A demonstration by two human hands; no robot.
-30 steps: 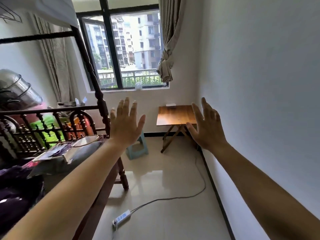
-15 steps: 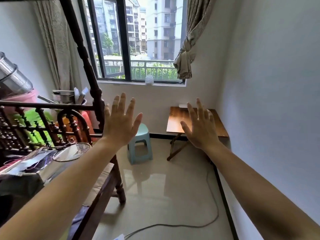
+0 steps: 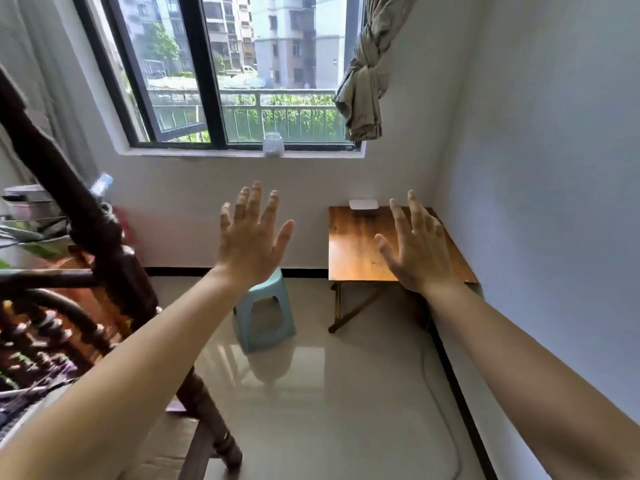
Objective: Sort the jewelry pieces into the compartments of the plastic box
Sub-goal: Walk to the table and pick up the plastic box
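Note:
A small white plastic box (image 3: 363,204) lies at the far edge of a low wooden folding table (image 3: 356,251) against the right wall. No jewelry pieces can be made out from here. My left hand (image 3: 251,237) is raised in mid-air in front of me, fingers spread, holding nothing. My right hand (image 3: 415,251) is raised the same way, fingers apart and empty, and overlaps the table in the view. Both hands are well short of the box.
A light blue plastic stool (image 3: 265,311) stands on the tiled floor left of the table. A dark wooden bed frame (image 3: 104,244) with clutter fills the left side. A jar (image 3: 273,144) sits on the windowsill. A grey cable (image 3: 440,403) runs along the floor by the right wall.
The view has moved forward toward the window; the table and stool look larger and nearer. Both hands stay raised and spread, holding nothing.

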